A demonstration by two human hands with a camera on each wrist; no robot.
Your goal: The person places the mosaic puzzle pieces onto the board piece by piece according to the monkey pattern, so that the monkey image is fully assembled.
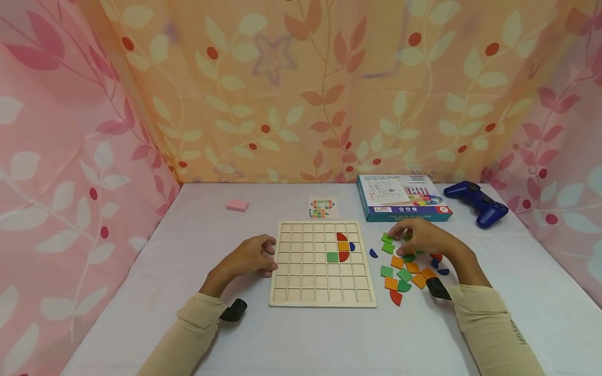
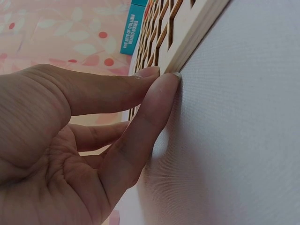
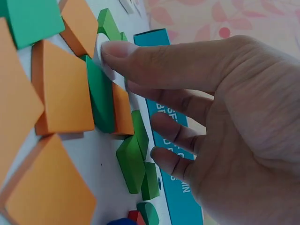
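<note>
My left hand (image 1: 249,256) is at the left edge of a wooden grid board (image 1: 301,282), its fingers loosely bent and the thumb and a fingertip close against the edge in the left wrist view. On the board sit two red pieces, an orange square (image 1: 344,246), a blue half-round (image 1: 352,246) and a green square (image 1: 332,257). My right hand (image 1: 425,237) reaches over loose coloured pieces right of the board. Its thumb touches a white rounded piece (image 3: 98,49), and the index finger is mostly hidden behind the thumb there. The index fingertip lies near a light green square (image 1: 386,237).
Orange squares (image 1: 391,283), green pieces and a red quarter-round (image 1: 396,297) lie loose nearby. A pattern card (image 1: 323,214), a pink block (image 1: 237,206), a boxed set (image 1: 400,198) and a blue game controller (image 1: 476,202) stand at the back, before a floral curtain.
</note>
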